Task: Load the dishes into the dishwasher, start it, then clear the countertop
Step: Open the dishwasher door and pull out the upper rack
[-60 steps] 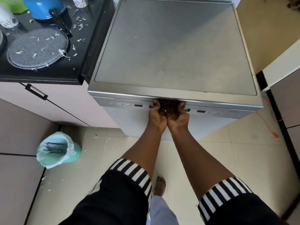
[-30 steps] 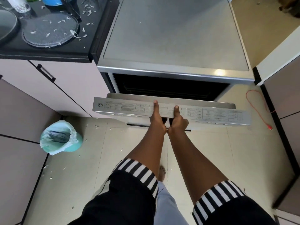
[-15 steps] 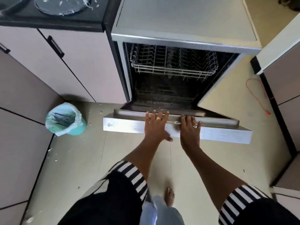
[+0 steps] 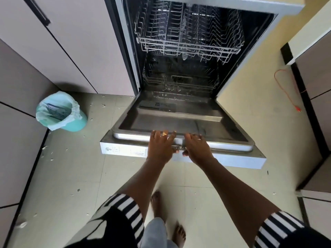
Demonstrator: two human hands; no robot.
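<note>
Head view: the dishwasher (image 4: 128,51) stands at 12 o'clock with its door (image 4: 179,122) folded down nearly flat toward the person. The left hand (image 4: 160,145) and the right hand (image 4: 197,149) lie side by side, palms down, on the near edge of the door, with the fingers spread flat and gripping nothing. The upper rack (image 4: 188,33) and the lower rack (image 4: 180,81) hold no dishes. A lined teal bin (image 4: 60,111) sits on the floor at 9 o'clock, and a red cord (image 4: 286,88) lies at 2 o'clock.
</note>
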